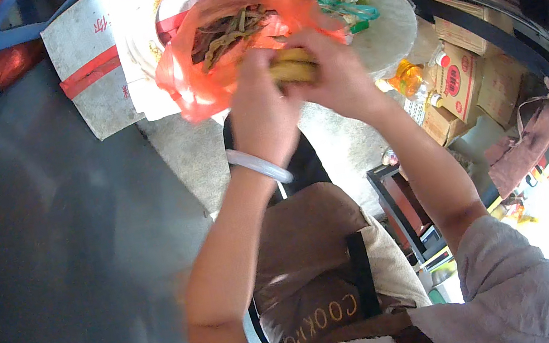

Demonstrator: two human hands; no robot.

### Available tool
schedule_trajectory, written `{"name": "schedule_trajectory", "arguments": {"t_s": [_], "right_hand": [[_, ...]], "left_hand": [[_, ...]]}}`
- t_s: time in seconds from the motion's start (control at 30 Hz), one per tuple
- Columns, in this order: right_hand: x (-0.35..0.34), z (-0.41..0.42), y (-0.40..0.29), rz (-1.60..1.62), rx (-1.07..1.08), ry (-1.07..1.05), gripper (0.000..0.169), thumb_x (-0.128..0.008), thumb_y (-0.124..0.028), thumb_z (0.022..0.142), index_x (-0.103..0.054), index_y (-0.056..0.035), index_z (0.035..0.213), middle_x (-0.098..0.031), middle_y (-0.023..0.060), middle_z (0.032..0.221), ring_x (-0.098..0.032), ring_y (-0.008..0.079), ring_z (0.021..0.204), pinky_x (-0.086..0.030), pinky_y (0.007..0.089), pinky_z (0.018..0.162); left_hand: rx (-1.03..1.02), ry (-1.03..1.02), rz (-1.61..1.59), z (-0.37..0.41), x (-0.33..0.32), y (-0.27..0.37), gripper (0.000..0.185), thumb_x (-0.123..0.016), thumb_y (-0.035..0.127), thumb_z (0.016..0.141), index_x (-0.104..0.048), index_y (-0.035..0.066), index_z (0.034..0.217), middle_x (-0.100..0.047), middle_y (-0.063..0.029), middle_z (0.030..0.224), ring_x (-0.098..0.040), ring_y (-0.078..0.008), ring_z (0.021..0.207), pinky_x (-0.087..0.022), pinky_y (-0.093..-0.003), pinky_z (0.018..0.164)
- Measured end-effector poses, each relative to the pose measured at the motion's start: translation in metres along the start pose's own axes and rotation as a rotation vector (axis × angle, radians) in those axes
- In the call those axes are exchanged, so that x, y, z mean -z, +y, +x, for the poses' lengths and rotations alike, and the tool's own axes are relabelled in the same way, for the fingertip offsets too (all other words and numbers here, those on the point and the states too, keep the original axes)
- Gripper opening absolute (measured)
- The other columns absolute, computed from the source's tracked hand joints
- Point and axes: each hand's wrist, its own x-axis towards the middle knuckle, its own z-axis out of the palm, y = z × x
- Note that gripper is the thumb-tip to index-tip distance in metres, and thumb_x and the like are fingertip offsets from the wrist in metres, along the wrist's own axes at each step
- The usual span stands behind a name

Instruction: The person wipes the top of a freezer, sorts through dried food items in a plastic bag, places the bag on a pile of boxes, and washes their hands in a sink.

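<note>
Both my hands meet over the near edge of a red plastic bag. My left hand (262, 97) wears a pale bangle at the wrist, and its fingers are closed on a yellow-brown bundle (294, 66), blurred, perhaps dried vegetable or pods. My right hand (331, 72) grips the same bundle from the other side. Just beyond them the translucent red bag (172, 79) lies spread open, with dark brown-green, wrinkled strips (234, 31) inside. Under the bag are a white round rim (146, 7) and white cardboard (142, 98) with red print.
A large dark grey surface (80, 215) fills the left. To the right stand a round plastic-covered lid or bin top (392, 26) with scraps and a green bag, bottles of orange liquid (407, 77), cardboard boxes (461, 80) and a hanging brown cloth (526, 145).
</note>
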Motion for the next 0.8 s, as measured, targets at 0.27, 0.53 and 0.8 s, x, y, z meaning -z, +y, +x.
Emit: {"name": "schedule_trajectory", "arguments": {"t_s": [0.27,0.53,0.8], "right_hand": [[0.098,-0.080,0.069,-0.019,-0.250,0.170,0.051,-0.068,0.002,0.068,-0.052,-0.0070,0.116,-0.061,0.0096,0.109,-0.060,0.0226,0.105,-0.048,0.0338,0.089],[0.083,-0.033,0.044,-0.226,-0.006,0.290,0.034,-0.059,0.005,0.077,-0.062,-0.0070,0.108,-0.063,0.0110,0.108,-0.063,0.0269,0.096,-0.052,0.0340,0.080],[-0.059,0.065,0.018,-0.380,-0.002,-0.516,0.016,-0.056,-0.008,0.080,-0.062,-0.0055,0.095,-0.065,0.0195,0.091,-0.064,0.0341,0.086,-0.051,0.0440,0.073]], "left_hand": [[-0.028,-0.044,-0.520,-0.017,-0.109,0.087,0.053,-0.067,0.003,0.070,-0.044,0.001,0.117,-0.050,-0.0236,0.109,-0.052,-0.0402,0.101,-0.045,-0.0442,0.088],[-0.222,0.218,-0.062,-0.002,-0.067,0.033,0.035,-0.058,-0.005,0.070,-0.053,0.002,0.104,-0.054,-0.0208,0.098,-0.054,-0.0385,0.091,-0.044,-0.0467,0.080],[0.225,-0.523,0.657,0.009,-0.028,-0.052,0.024,-0.044,0.018,0.090,-0.056,0.006,0.107,-0.066,-0.0180,0.097,-0.063,-0.0325,0.094,-0.040,-0.0466,0.087]]}}
